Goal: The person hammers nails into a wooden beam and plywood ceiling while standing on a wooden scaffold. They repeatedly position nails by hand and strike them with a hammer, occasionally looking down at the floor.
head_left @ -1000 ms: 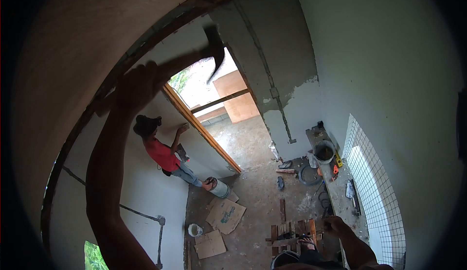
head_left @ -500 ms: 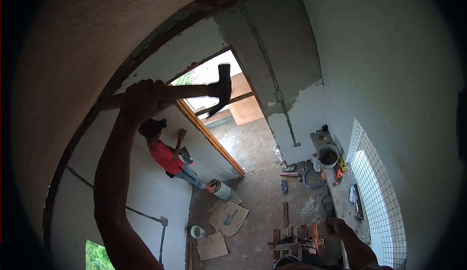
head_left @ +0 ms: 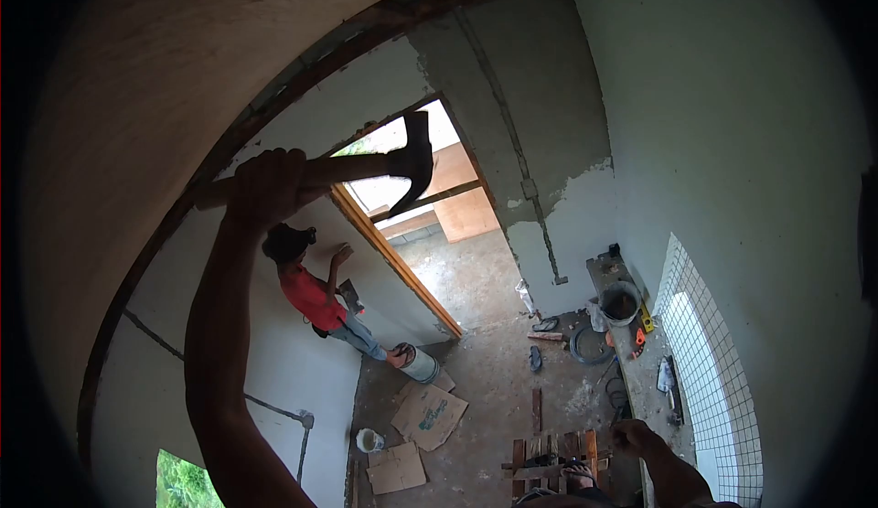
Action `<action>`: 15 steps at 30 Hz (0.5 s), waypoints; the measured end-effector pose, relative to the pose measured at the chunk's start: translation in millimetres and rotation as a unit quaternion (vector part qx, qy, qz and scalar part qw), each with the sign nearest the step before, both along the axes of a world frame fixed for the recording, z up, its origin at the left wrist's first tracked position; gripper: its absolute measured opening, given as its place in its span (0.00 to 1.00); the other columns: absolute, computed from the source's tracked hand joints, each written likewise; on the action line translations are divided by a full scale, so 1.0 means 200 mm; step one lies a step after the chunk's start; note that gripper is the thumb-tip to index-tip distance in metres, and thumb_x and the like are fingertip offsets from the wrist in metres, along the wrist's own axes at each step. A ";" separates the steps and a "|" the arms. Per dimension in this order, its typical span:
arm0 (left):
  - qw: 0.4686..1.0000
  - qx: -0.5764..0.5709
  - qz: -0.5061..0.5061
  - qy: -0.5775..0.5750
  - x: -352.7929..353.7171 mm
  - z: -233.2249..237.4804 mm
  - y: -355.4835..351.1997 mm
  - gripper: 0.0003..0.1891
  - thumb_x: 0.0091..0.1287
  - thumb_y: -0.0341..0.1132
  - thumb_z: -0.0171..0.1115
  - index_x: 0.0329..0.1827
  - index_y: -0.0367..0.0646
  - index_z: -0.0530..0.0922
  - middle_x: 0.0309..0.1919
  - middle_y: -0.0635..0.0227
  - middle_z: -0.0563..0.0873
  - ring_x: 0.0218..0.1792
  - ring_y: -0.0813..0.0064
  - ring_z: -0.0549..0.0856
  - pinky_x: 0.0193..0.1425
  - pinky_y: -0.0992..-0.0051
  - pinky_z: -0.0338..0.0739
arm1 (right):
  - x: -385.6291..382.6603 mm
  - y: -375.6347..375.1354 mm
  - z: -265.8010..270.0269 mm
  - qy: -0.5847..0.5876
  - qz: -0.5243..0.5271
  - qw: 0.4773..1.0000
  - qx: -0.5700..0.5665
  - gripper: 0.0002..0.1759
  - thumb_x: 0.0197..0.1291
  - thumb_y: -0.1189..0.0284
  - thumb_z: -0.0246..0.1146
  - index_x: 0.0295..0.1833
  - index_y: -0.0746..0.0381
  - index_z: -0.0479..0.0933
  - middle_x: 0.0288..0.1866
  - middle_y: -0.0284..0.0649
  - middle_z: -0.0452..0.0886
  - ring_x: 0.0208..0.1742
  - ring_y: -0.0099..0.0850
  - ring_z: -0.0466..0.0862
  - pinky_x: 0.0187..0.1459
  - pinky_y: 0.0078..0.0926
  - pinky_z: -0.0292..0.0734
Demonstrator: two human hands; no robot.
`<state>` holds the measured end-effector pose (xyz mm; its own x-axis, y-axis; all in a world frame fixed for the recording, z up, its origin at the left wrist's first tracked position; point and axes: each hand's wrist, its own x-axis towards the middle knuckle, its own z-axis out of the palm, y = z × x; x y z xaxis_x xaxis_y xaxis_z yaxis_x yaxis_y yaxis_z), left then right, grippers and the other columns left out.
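One doorway (head_left: pixel 477 261), one co-worker (head_left: pixel 315 299), one lifted hammer (head_left: pixel 366 168).
The counter (head_left: pixel 651 378) runs along the right side, a bucket (head_left: pixel 607 314) on its far part; the co-worker, in a red top, stands on a pail (head_left: pixel 419 364); the hammer is up in front of the doorway, the left grip (head_left: pixel 272 179) clenched round its handle; the right grip (head_left: pixel 634 437) is curled low beside the counter, whether around something I cannot tell.

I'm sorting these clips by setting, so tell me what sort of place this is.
Probably a room still being built or renovated: the wall has a ragged-edged patch of grey plaster, a bucket and tools share a rough ledge, and flattened cardboard lies on the bare floor.
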<state>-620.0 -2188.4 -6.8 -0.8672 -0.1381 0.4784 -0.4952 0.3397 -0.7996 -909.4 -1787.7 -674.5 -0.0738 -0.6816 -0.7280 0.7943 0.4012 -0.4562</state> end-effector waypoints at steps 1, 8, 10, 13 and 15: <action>0.999 -0.027 -0.016 -0.033 0.02 0.01 0.00 0.23 0.59 0.56 0.63 0.35 0.43 0.72 0.26 0.57 0.80 0.30 0.57 0.84 0.34 0.60 0.79 | -0.01 0.00 0.02 0.005 0.001 1.000 0.004 0.09 0.64 0.73 0.54 0.30 0.62 0.74 0.20 0.37 0.72 0.19 0.28 0.72 0.24 0.29 0.72; 0.992 -0.050 -0.049 0.108 -0.08 -0.02 -0.04 0.22 0.60 0.54 0.63 0.33 0.43 0.72 0.25 0.60 0.80 0.30 0.60 0.84 0.34 0.62 0.79 | -0.01 0.02 0.02 0.000 0.022 1.000 0.005 0.10 0.64 0.72 0.54 0.30 0.62 0.74 0.21 0.37 0.74 0.20 0.29 0.74 0.24 0.30 0.72; 0.998 -0.019 -0.032 0.049 -0.07 -0.05 0.00 0.22 0.59 0.55 0.63 0.34 0.43 0.72 0.25 0.62 0.80 0.30 0.62 0.84 0.33 0.62 0.79 | 0.00 0.01 0.02 -0.019 0.016 1.000 -0.012 0.10 0.64 0.72 0.53 0.29 0.61 0.73 0.21 0.37 0.74 0.21 0.29 0.75 0.24 0.31 0.73; 0.996 -0.064 -0.048 0.030 -0.05 0.05 -0.01 0.22 0.60 0.55 0.63 0.36 0.42 0.72 0.25 0.59 0.80 0.30 0.59 0.84 0.34 0.61 0.79 | 0.00 0.00 -0.01 -0.033 0.015 0.999 -0.028 0.11 0.63 0.72 0.53 0.27 0.61 0.72 0.21 0.37 0.73 0.21 0.29 0.75 0.25 0.32 0.73; 0.987 0.036 -0.026 0.155 -0.07 0.08 -0.02 0.22 0.61 0.54 0.62 0.37 0.40 0.72 0.25 0.56 0.79 0.31 0.54 0.83 0.34 0.59 0.78 | 0.00 0.01 0.02 -0.018 0.026 0.999 -0.025 0.11 0.63 0.73 0.53 0.26 0.60 0.71 0.20 0.37 0.72 0.21 0.30 0.74 0.26 0.32 0.73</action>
